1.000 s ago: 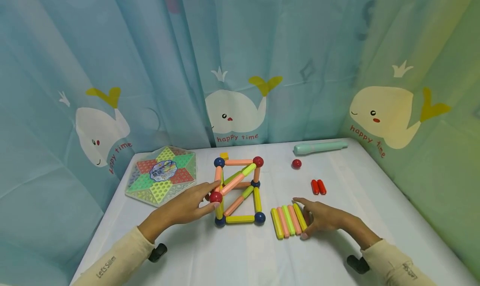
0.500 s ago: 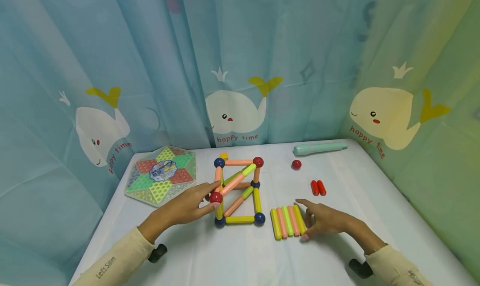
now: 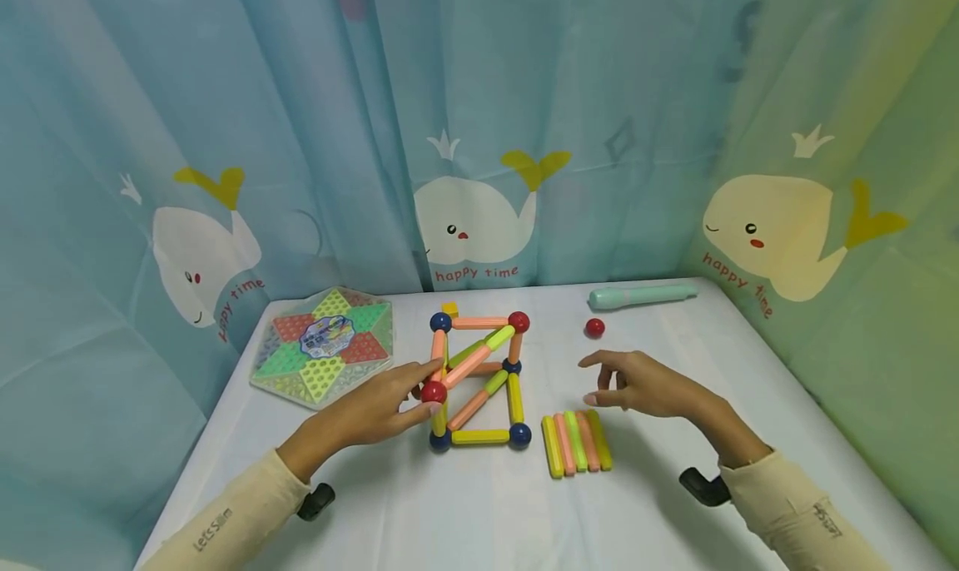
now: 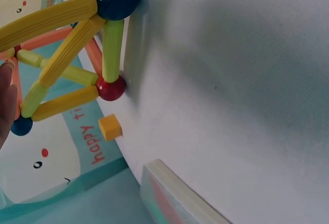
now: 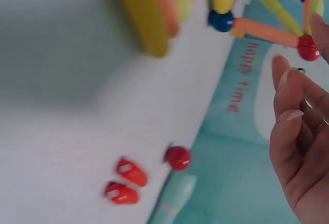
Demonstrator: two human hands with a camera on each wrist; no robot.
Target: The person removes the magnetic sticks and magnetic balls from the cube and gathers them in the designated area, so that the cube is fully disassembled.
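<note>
A frame of magnetic rods and balls [image 3: 480, 437] is stood on the white table [image 3: 464, 513], left of centre. Its upper near-left corner, a red ball [image 3: 434, 394], is pinched by the left hand [image 3: 378, 404], with the thumb placed on the near side and the index finger laid along the far side. Nothing is gripped by the right hand [image 3: 648, 384]; it is held above the table with index finger and thumb parted, just beyond the far right end of a row of five sticks [image 3: 573, 442], apart from them. The row is laid to the right of the frame. Two red pieces [image 5: 126, 183] and a loose red ball [image 3: 594, 328] are seen farther off on the right.

"happy time" is printed in red under each whale on the curtain [image 3: 337, 138]. On the left sleeve [image 3: 228, 517] "Let's" can be read, followed by a word partly unclear; the lettering on the right sleeve [image 3: 805, 504] is blurred. The label on the star-patterned board [image 3: 325, 338], at far left, cannot be made out.
</note>
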